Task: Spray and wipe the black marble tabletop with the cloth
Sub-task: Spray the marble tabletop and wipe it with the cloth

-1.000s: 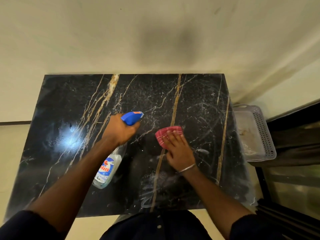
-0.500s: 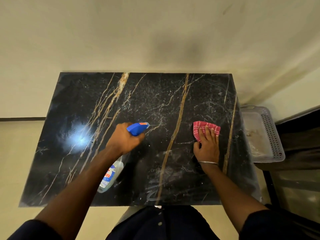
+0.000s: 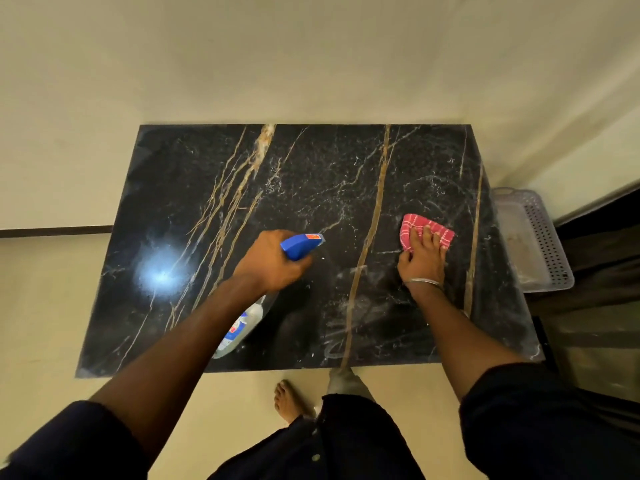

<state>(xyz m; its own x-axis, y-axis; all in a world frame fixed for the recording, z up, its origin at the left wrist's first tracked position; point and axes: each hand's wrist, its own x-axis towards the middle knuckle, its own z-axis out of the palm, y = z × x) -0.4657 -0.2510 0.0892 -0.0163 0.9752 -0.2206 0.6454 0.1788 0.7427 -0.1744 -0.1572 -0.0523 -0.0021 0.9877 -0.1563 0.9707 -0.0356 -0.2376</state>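
The black marble tabletop (image 3: 194, 188) with gold and white veins fills the middle of the view. My left hand (image 3: 268, 263) grips a clear spray bottle (image 3: 242, 327) by its blue trigger head (image 3: 300, 244), nozzle pointing right over the table's centre. My right hand (image 3: 424, 261) presses flat on a folded red checked cloth (image 3: 414, 227) on the right part of the marble, fingers spread over it. Pale wet smears show on the marble below the right hand.
A grey perforated plastic tray (image 3: 543, 237) sits beside the table's right edge. A cream wall rises behind the table. Dark furniture stands at the far right. My bare foot (image 3: 289, 401) is on the floor at the near edge. A lamp glare spot (image 3: 161, 275) lies left.
My right hand slid the cloth from the table's centre to the right side. The left hand with the bottle stayed about mid-table. The view pulled back from the table.
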